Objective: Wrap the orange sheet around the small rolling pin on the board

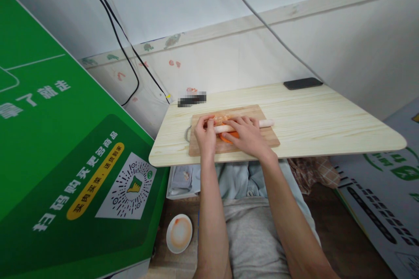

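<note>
A pale wooden rolling pin (pixel 266 123) lies across a wooden cutting board (pixel 270 136), over a flat orange piece (pixel 231 137) that looks like dough or clay. Behind the pin, a paler, shiny orange piece (pixel 220 119) shows between the hands. My left hand (pixel 205 134) is closed at the pin's left end, fingers bent and thumb towards the pin. My right hand (pixel 248 135) lies over the pin, its fingers on the far side and its thumb on the near side, against the orange piece. The palms hide part of the pin.
The light wooden table (pixel 327 117) has a phone (pixel 303 83) at its back right and a blurred dark object (pixel 192 99) at its back left. Black cables (pixel 131 52) hang at the wall. A green panel (pixel 81 148) stands left; a white plate (pixel 179 233) sits below.
</note>
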Demonstrator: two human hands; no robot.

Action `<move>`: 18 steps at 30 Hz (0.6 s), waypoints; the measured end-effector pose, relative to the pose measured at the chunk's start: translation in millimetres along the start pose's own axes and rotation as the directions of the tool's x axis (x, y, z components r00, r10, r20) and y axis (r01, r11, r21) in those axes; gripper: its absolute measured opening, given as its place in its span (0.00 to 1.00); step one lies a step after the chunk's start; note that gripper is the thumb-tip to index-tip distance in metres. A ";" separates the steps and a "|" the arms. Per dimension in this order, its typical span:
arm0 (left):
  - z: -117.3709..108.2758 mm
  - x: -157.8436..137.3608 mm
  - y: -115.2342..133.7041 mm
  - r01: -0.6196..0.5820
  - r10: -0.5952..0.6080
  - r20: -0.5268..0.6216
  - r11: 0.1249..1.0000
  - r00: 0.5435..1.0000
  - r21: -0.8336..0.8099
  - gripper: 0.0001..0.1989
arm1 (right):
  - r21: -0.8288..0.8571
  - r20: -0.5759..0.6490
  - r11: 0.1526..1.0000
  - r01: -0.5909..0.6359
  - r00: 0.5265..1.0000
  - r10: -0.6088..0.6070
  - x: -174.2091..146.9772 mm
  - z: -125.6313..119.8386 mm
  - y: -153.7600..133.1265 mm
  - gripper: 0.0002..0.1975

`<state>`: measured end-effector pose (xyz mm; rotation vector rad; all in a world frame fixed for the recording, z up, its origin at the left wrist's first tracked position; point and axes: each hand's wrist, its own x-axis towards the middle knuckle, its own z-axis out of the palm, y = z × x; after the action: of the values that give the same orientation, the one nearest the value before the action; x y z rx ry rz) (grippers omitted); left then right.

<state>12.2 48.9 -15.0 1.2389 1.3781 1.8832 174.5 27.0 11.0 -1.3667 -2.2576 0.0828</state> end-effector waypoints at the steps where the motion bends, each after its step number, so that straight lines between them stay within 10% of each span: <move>1: 0.1 -0.2 0.4 0.001 -0.001 -0.001 1.000 1.000 -0.002 0.08 | -0.002 0.000 1.000 -0.002 1.000 0.002 0.0 0.1 -0.2 0.23; 18: 0.0 -0.4 0.5 -0.025 0.024 -0.012 0.999 1.000 -0.027 0.08 | 0.002 -0.017 1.000 -0.022 1.000 0.022 1.2 0.7 -3.9 0.20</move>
<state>12.4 48.4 -14.7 1.2391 1.3442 1.9220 170.5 26.2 12.0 -1.3862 -2.2290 0.0801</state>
